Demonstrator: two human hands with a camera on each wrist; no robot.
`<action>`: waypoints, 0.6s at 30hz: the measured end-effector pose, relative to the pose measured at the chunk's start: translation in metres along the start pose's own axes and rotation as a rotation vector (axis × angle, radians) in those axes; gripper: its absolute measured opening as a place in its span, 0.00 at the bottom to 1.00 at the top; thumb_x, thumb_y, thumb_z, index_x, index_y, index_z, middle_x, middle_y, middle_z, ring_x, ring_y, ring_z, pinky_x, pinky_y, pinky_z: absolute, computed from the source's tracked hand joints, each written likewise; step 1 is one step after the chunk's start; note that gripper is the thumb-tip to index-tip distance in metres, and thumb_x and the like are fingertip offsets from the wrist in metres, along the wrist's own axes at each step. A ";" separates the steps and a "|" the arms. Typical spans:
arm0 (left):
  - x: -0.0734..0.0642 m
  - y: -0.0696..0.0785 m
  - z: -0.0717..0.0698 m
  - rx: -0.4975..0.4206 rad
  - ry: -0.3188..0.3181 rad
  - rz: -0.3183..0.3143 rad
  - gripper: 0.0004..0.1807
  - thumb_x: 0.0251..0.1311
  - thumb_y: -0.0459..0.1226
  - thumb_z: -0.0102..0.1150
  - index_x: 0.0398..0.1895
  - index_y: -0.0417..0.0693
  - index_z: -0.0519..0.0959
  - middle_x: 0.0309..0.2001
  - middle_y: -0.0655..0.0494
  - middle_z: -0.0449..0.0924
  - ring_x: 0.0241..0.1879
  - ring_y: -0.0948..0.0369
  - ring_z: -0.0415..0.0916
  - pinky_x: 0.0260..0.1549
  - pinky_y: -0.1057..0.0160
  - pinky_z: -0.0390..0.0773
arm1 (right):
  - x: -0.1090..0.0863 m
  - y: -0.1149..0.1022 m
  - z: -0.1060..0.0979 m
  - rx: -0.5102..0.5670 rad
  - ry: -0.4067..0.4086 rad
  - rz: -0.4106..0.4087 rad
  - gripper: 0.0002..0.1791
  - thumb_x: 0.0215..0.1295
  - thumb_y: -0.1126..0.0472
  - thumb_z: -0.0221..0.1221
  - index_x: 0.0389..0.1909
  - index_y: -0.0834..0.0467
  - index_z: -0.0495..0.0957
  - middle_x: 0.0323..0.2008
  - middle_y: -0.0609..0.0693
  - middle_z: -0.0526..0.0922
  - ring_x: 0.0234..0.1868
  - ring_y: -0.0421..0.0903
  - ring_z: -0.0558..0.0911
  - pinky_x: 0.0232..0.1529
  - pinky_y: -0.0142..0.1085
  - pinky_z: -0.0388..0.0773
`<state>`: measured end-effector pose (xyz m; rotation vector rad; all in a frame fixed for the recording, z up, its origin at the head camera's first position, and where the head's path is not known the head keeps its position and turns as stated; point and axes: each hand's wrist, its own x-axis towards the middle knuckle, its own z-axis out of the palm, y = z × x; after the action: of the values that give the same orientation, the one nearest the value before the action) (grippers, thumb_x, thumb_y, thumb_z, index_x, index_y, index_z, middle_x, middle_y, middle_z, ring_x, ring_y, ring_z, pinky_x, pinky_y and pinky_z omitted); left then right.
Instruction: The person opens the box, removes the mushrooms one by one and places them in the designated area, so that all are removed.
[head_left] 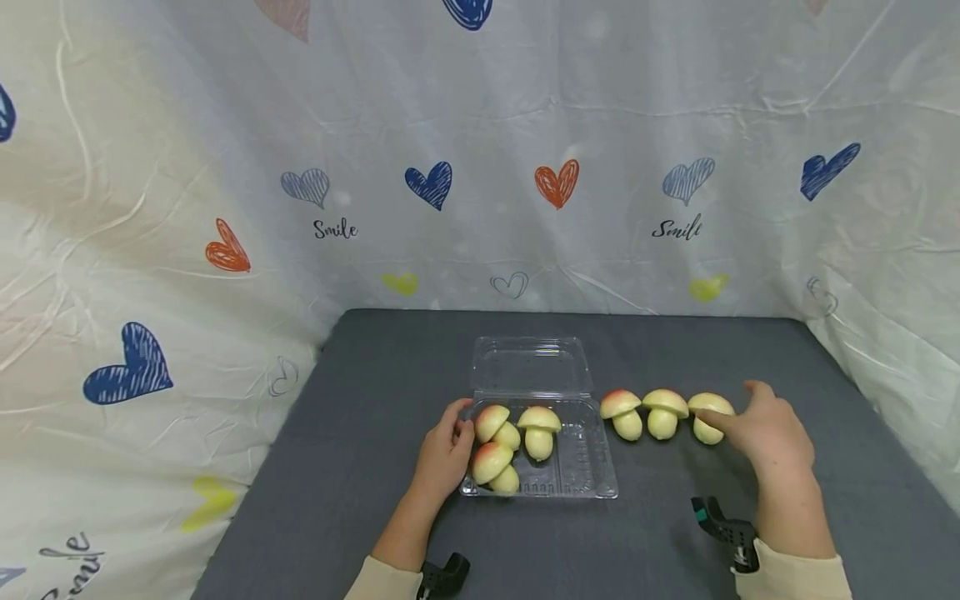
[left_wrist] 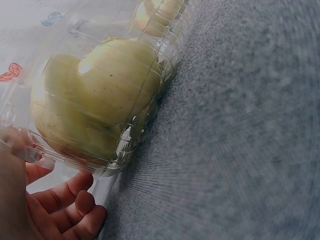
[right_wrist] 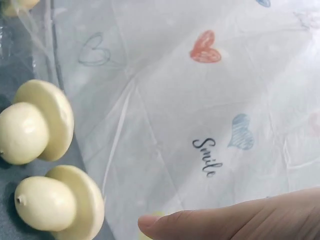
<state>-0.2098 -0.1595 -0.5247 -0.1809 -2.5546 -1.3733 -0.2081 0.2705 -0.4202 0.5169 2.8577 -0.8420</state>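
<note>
A clear plastic container (head_left: 587,454) stands with its lid (head_left: 531,367) folded back. Three toy mushrooms with cream stems and red-tinged caps are inside: one upright mushroom (head_left: 539,432) and two tilted ones at the left. My left hand (head_left: 447,454) holds the container's left rim, fingers curled at its edge; the left wrist view shows the fingers (left_wrist: 65,200) against the clear wall. To the right, three more mushrooms stand in a row on the table. My right hand (head_left: 768,429) is at the rightmost mushroom (head_left: 708,417), thumb overlapping it and fingers spread apart.
A dark grey cloth covers the table (head_left: 360,392). White sheeting (head_left: 495,125) printed with hearts hangs behind and at both sides. Black wrist mounts (head_left: 727,529) are strapped at both sleeves. The left mushroom (head_left: 621,412) of the row stands close to the container's right wall.
</note>
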 end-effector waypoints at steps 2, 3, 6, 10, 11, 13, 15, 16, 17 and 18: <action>0.000 0.000 0.000 -0.003 -0.003 0.001 0.19 0.76 0.36 0.51 0.67 0.49 0.75 0.27 0.63 0.74 0.19 0.67 0.65 0.22 0.63 0.70 | -0.004 -0.003 -0.001 0.004 0.018 -0.024 0.60 0.64 0.34 0.63 0.77 0.72 0.47 0.64 0.83 0.58 0.56 0.77 0.69 0.43 0.64 0.72; 0.000 0.000 0.000 -0.007 -0.004 0.002 0.19 0.76 0.36 0.51 0.67 0.49 0.75 0.28 0.63 0.74 0.19 0.67 0.65 0.21 0.63 0.70 | -0.006 -0.005 -0.001 0.006 0.025 -0.037 0.59 0.64 0.34 0.63 0.77 0.72 0.48 0.63 0.82 0.59 0.56 0.77 0.69 0.42 0.63 0.72; 0.000 0.000 0.000 -0.007 -0.006 0.002 0.19 0.76 0.35 0.51 0.67 0.49 0.75 0.28 0.63 0.74 0.19 0.67 0.65 0.21 0.63 0.70 | -0.012 -0.012 0.000 0.008 0.040 -0.077 0.57 0.65 0.35 0.63 0.76 0.72 0.51 0.62 0.81 0.60 0.54 0.75 0.70 0.41 0.61 0.73; 0.000 0.002 -0.001 0.000 -0.009 -0.010 0.19 0.76 0.36 0.51 0.67 0.49 0.75 0.28 0.63 0.74 0.19 0.67 0.65 0.22 0.63 0.70 | -0.018 -0.022 0.003 -0.004 0.060 -0.124 0.53 0.66 0.36 0.62 0.73 0.74 0.57 0.63 0.78 0.64 0.56 0.74 0.72 0.42 0.60 0.73; 0.000 0.002 -0.001 0.000 -0.011 -0.013 0.19 0.76 0.36 0.51 0.67 0.49 0.75 0.29 0.63 0.74 0.19 0.66 0.65 0.22 0.63 0.70 | -0.020 -0.025 0.003 -0.006 0.066 -0.133 0.52 0.66 0.36 0.62 0.73 0.74 0.59 0.63 0.77 0.65 0.57 0.73 0.72 0.43 0.60 0.74; -0.001 0.003 -0.001 0.002 -0.012 -0.019 0.19 0.76 0.36 0.51 0.67 0.50 0.75 0.29 0.63 0.74 0.19 0.66 0.65 0.22 0.63 0.70 | -0.023 -0.029 0.005 -0.007 0.078 -0.155 0.51 0.66 0.35 0.62 0.72 0.73 0.61 0.64 0.75 0.68 0.58 0.72 0.72 0.44 0.61 0.74; -0.001 0.002 -0.001 0.002 -0.011 -0.020 0.19 0.76 0.36 0.51 0.67 0.50 0.75 0.29 0.64 0.74 0.19 0.66 0.65 0.22 0.64 0.70 | -0.027 -0.034 0.006 0.000 0.087 -0.180 0.51 0.67 0.33 0.61 0.71 0.72 0.62 0.64 0.73 0.69 0.58 0.71 0.73 0.45 0.61 0.74; -0.001 0.002 -0.001 0.001 -0.011 -0.020 0.19 0.76 0.36 0.51 0.67 0.50 0.75 0.29 0.64 0.74 0.19 0.66 0.65 0.22 0.64 0.70 | -0.029 -0.036 0.007 0.005 0.093 -0.192 0.51 0.67 0.32 0.60 0.71 0.72 0.63 0.64 0.73 0.70 0.58 0.71 0.73 0.45 0.61 0.73; -0.001 0.002 -0.001 -0.001 -0.011 -0.018 0.20 0.76 0.36 0.51 0.68 0.49 0.75 0.28 0.64 0.74 0.19 0.66 0.65 0.22 0.64 0.70 | -0.031 -0.038 0.007 0.008 0.096 -0.205 0.52 0.67 0.31 0.58 0.71 0.72 0.63 0.64 0.72 0.70 0.58 0.71 0.74 0.45 0.61 0.73; -0.001 0.002 -0.001 -0.002 -0.011 -0.012 0.20 0.76 0.36 0.51 0.67 0.48 0.75 0.29 0.64 0.74 0.19 0.66 0.65 0.22 0.63 0.70 | -0.033 -0.040 0.008 0.014 0.100 -0.218 0.52 0.67 0.30 0.57 0.72 0.71 0.63 0.63 0.72 0.71 0.58 0.71 0.74 0.45 0.62 0.73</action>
<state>-0.2083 -0.1591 -0.5224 -0.1737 -2.5674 -1.3828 -0.1912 0.2250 -0.3999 0.2584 3.0427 -0.8917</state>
